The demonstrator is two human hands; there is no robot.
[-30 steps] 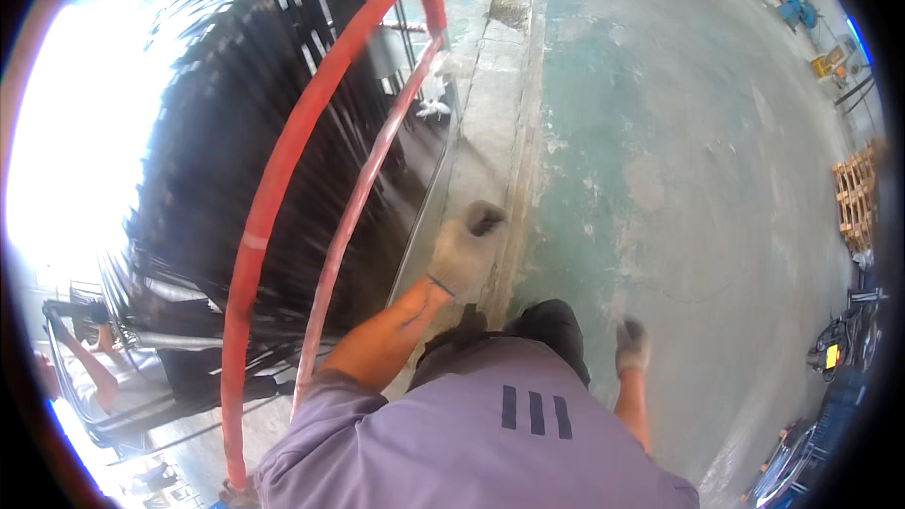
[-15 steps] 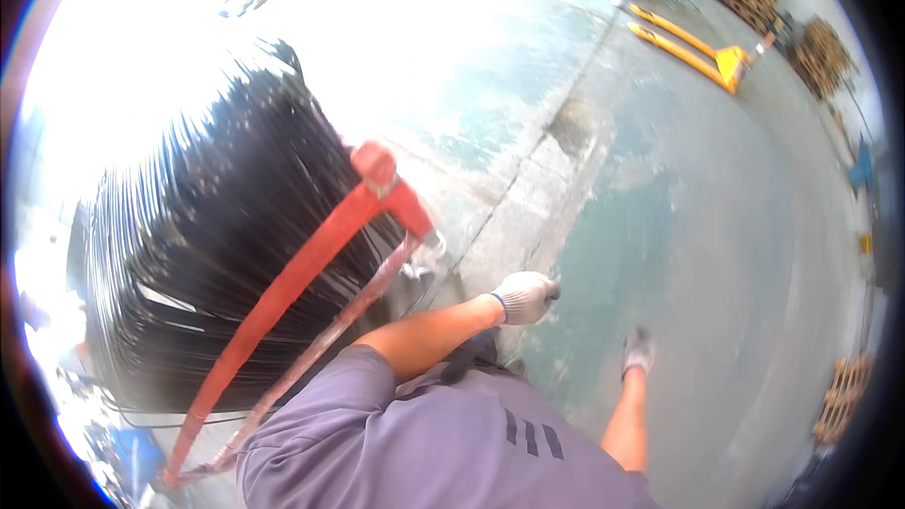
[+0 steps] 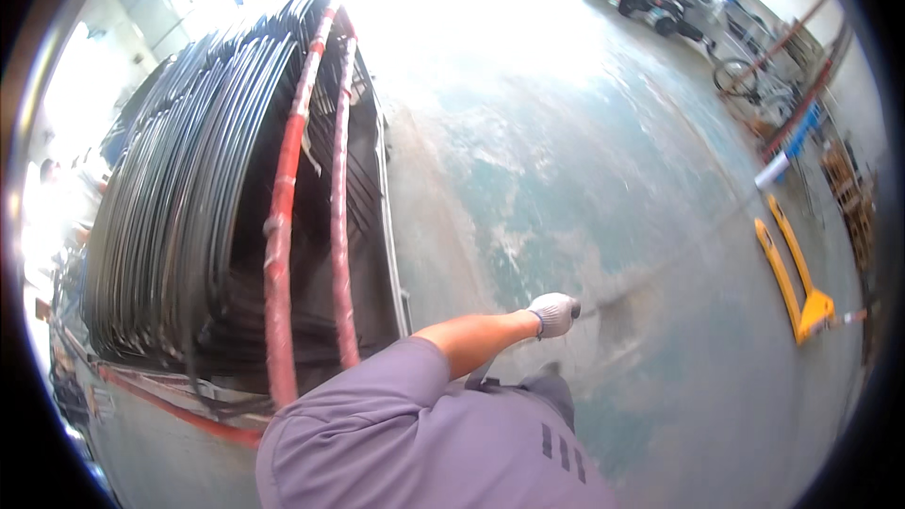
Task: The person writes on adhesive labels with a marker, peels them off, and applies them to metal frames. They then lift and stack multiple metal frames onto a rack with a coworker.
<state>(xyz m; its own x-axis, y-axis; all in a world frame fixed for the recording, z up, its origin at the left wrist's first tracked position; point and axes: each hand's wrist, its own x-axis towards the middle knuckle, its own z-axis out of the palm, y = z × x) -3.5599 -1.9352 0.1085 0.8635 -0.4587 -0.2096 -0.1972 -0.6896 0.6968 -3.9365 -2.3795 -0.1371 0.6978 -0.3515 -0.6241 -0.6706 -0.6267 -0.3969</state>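
My left hand (image 3: 554, 314), in a white knit glove with a dark patch at its fingertips, hangs out in front of my body above the floor. Its fingers are curled in, and I see no object in them. My right hand is out of view. Nearest on the left stands a rack with red posts (image 3: 280, 259), loaded with a thick row of bent black metal rods or frames (image 3: 179, 198). My left hand is apart from the rack and touches nothing.
A yellow pallet jack (image 3: 801, 306) stands on the concrete floor (image 3: 528, 198) at the right. Parked scooters (image 3: 650, 0) and a bicycle (image 3: 735, 77) line the far right wall. Wooden pallets (image 3: 853, 203) are stacked by the right edge. A low red bar (image 3: 179, 407) runs along the rack's near end.
My view has swung to the right relative to none of my grip; the rack now shows its long side, the pallet jack sits lower and farther right, and my right hand has left view.
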